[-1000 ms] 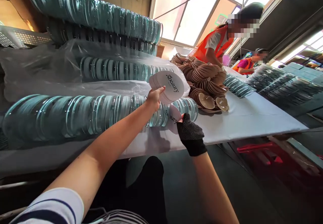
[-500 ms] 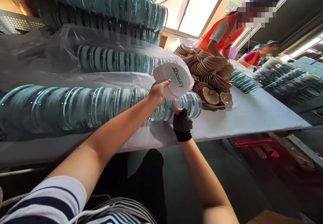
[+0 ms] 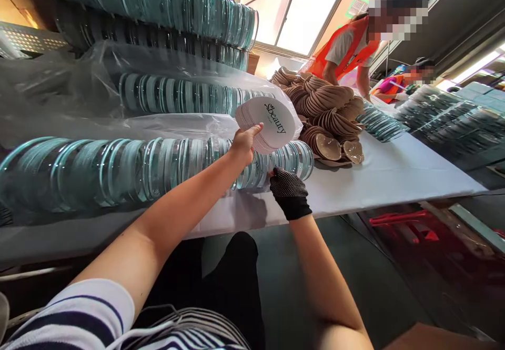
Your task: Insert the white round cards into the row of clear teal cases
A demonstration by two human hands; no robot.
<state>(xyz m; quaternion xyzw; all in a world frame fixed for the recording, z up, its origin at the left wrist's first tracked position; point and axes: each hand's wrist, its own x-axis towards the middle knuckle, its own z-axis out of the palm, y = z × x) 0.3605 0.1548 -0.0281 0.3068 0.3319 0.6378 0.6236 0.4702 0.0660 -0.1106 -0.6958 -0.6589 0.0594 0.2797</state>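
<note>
My left hand (image 3: 243, 143) is closed around a thick stack of round white cards (image 3: 268, 123) printed "beauty", held up over the table. My right hand (image 3: 289, 191), in a black dotted glove, reaches in under that stack with its fingers bent against the end of a long row of clear greenish glass discs (image 3: 158, 168) lying on the white table (image 3: 394, 176). What the gloved fingers pinch, if anything, is hidden.
More rows of glass discs (image 3: 177, 10) are piled behind, some under clear plastic wrap (image 3: 79, 81). A heap of tan dish-shaped pieces (image 3: 327, 113) sits further along. A person in an orange vest (image 3: 347, 50) bends over the table; another sits beyond.
The single white card my right hand held at the disc row's end a second ago is out of sight. The gloved hand rose toward the stack, then settled slightly lower.
</note>
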